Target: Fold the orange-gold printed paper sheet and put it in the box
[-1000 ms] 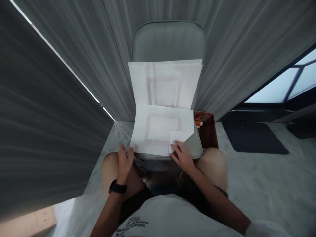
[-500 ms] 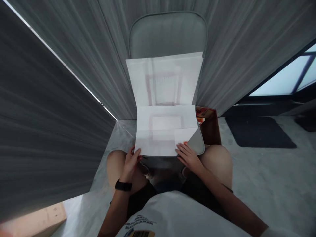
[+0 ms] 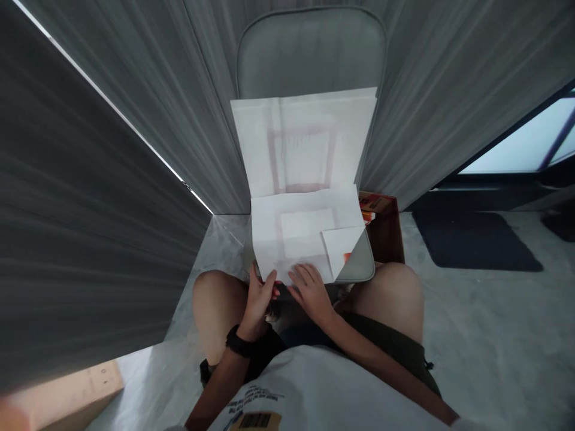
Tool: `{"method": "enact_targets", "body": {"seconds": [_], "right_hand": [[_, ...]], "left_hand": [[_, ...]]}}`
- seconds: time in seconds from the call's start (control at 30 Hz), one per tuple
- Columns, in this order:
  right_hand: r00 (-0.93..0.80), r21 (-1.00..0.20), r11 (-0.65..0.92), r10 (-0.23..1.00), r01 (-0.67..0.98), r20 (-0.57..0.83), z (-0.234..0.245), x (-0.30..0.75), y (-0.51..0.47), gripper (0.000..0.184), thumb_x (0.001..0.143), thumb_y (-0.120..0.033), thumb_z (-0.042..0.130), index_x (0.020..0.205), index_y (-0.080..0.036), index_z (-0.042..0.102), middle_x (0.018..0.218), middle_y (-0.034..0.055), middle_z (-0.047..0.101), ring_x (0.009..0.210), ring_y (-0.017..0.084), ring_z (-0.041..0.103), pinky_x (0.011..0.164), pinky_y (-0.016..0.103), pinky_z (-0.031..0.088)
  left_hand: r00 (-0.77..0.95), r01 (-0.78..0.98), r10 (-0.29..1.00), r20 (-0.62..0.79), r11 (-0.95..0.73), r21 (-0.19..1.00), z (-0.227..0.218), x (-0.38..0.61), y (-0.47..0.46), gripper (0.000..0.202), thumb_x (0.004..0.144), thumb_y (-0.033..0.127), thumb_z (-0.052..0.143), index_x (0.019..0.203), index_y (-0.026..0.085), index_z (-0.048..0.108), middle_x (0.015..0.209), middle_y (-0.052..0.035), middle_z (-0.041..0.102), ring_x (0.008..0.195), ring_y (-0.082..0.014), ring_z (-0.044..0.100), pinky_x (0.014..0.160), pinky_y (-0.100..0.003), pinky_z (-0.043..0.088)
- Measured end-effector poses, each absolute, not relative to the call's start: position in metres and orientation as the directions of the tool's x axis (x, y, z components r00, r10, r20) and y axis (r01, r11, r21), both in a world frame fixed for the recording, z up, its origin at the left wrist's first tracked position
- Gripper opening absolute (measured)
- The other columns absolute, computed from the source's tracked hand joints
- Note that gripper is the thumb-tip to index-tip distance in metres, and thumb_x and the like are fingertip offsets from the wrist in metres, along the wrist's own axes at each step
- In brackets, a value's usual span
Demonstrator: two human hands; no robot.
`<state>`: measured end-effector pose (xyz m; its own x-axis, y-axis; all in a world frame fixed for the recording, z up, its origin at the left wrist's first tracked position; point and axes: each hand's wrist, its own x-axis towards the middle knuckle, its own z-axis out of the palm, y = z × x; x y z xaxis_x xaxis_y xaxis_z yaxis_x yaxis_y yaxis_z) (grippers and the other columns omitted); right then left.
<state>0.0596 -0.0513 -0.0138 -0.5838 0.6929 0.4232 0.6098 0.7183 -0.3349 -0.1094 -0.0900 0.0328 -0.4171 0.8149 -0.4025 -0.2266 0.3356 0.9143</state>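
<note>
A large sheet of white paper (image 3: 269,224) lies on the seat of a padded grey folding chair (image 3: 309,54). Its upper part, creased across, leans up against the backrest, and faint pinkish frame shapes show through. The lower right corner is folded inward, with a small orange mark on the flap (image 3: 339,242). My left hand (image 3: 260,296) pinches the near left edge, thumb on top and fingers underneath. That edge lifts and curves. My right hand (image 3: 312,293) rests on the near edge just right of it, fingers stretched out flat on the paper.
A reddish box (image 3: 390,230) with packets inside stands on the floor right of the chair. Further right lies a dark mat (image 3: 476,242). Grey curtains (image 3: 135,78) hang close on both sides. A cardboard box (image 3: 76,395) sits at lower left.
My left hand has moved right, bringing the paper's near left corner inward. My right hand has slid left along the near edge, away from the folded corner.
</note>
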Motion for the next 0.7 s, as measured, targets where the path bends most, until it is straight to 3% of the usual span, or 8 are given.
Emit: {"method": "enact_targets", "body": {"seconds": [0.13, 0.2, 0.27, 0.37, 0.43, 0.57, 0.7], "right_hand": [[-0.584, -0.451, 0.727, 0.686, 0.518, 0.434, -0.012, 0.051, -0.041, 0.022, 0.102, -0.014, 0.055, 0.11, -0.021, 0.075, 0.107, 0.0087, 0.076, 0.106, 0.024, 0.068, 0.105, 0.046, 0.054], [-0.535, -0.541, 0.665, 0.742, 0.515, 0.403, -0.012, 0.049, -0.038, 0.018, 0.101, -0.016, 0.057, 0.103, -0.02, 0.074, 0.106, 0.0093, 0.076, 0.103, 0.024, 0.067, 0.097, 0.042, 0.056], [-0.465, -0.618, 0.572, 0.814, 0.54, 0.347, -0.012, 0.047, -0.035, 0.016, 0.1, -0.017, 0.057, 0.096, -0.02, 0.072, 0.104, 0.0102, 0.074, 0.102, 0.025, 0.066, 0.093, 0.041, 0.055], [-0.391, -0.696, 0.424, 0.894, 0.58, 0.219, -0.014, 0.045, -0.027, 0.015, 0.097, -0.019, 0.056, 0.089, -0.021, 0.069, 0.099, 0.0108, 0.071, 0.099, 0.026, 0.064, 0.093, 0.042, 0.053], [-0.373, -0.741, 0.332, 0.92, 0.584, 0.118, -0.014, 0.045, -0.021, 0.015, 0.096, -0.019, 0.055, 0.087, -0.021, 0.068, 0.095, 0.0103, 0.07, 0.097, 0.026, 0.063, 0.091, 0.041, 0.052], [-0.369, -0.778, 0.252, 0.929, 0.575, 0.028, -0.012, 0.047, -0.01, 0.017, 0.096, -0.023, 0.053, 0.086, -0.021, 0.067, 0.089, 0.0071, 0.069, 0.086, 0.022, 0.063, 0.082, 0.036, 0.051], [-0.354, -0.796, 0.205, 0.935, 0.57, -0.013, -0.007, 0.047, -0.008, 0.018, 0.098, -0.032, 0.057, 0.099, -0.02, 0.071, 0.092, 0.0051, 0.071, 0.081, 0.019, 0.063, 0.077, 0.032, 0.051]], "left_hand": [[-0.44, -0.18, 0.818, -0.37, 0.323, 0.929, 0.038, -0.127, -0.092, 0.087, 0.096, 0.063, 0.064, 0.16, 0.016, 0.03, 0.076, 0.0001, 0.067, 0.06, -0.0154, 0.066, 0.055, -0.024, 0.053], [-0.511, -0.03, 0.83, -0.223, 0.242, 0.97, 0.037, -0.135, -0.092, 0.076, 0.1, 0.063, 0.058, 0.155, 0.016, 0.037, 0.086, -0.0029, 0.068, 0.065, -0.0164, 0.067, 0.06, -0.028, 0.056], [-0.544, 0.244, 0.839, 0.019, 0.137, 0.96, 0.034, -0.142, -0.09, 0.056, 0.103, 0.056, 0.056, 0.144, 0.017, 0.05, 0.092, -0.0039, 0.066, 0.071, -0.0164, 0.066, 0.067, -0.03, 0.057], [-0.328, 0.664, 0.876, 0.354, -0.053, 0.746, 0.028, -0.151, -0.079, 0.03, 0.106, 0.039, 0.055, 0.126, 0.019, 0.064, 0.104, -0.0087, 0.067, 0.095, -0.022, 0.068, 0.088, -0.038, 0.059], [-0.078, 0.801, 0.888, 0.453, -0.215, 0.559, 0.023, -0.156, -0.067, 0.027, 0.106, 0.029, 0.052, 0.127, 0.021, 0.067, 0.12, -0.0126, 0.068, 0.117, -0.0263, 0.064, 0.103, -0.044, 0.055], [0.23, 0.853, 0.875, 0.426, -0.392, 0.344, 0.007, -0.163, -0.045, 0.038, 0.106, 0.024, 0.05, 0.142, 0.023, 0.062, 0.148, -0.0133, 0.06, 0.147, -0.0296, 0.048, 0.12, -0.052, 0.043], [0.255, 0.878, 0.898, 0.359, -0.371, 0.303, -0.016, -0.163, -0.038, 0.046, 0.108, 0.03, 0.045, 0.153, 0.023, 0.054, 0.16, -0.0138, 0.051, 0.157, -0.0316, 0.035, 0.127, -0.058, 0.033]]}}
